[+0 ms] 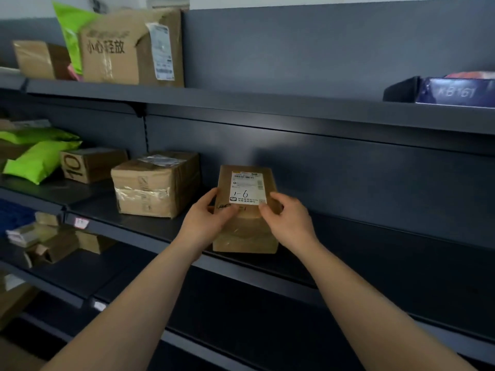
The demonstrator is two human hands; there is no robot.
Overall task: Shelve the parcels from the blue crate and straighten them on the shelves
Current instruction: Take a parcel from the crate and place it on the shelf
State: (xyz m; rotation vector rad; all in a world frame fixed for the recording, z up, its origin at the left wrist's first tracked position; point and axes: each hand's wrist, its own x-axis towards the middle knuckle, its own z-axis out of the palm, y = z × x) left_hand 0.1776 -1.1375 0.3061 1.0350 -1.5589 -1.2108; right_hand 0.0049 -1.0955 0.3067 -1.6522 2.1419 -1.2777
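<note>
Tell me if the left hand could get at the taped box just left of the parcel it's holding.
Probably yes: the taped box sits on the same shelf, with only bare shelf between it and the left hand. That hand must first release the labelled parcel.

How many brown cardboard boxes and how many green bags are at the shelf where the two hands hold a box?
Brown cardboard boxes: 3, counting the labelled box that the left hand and the right hand hold
Green bags: 2
Total: 5
</note>
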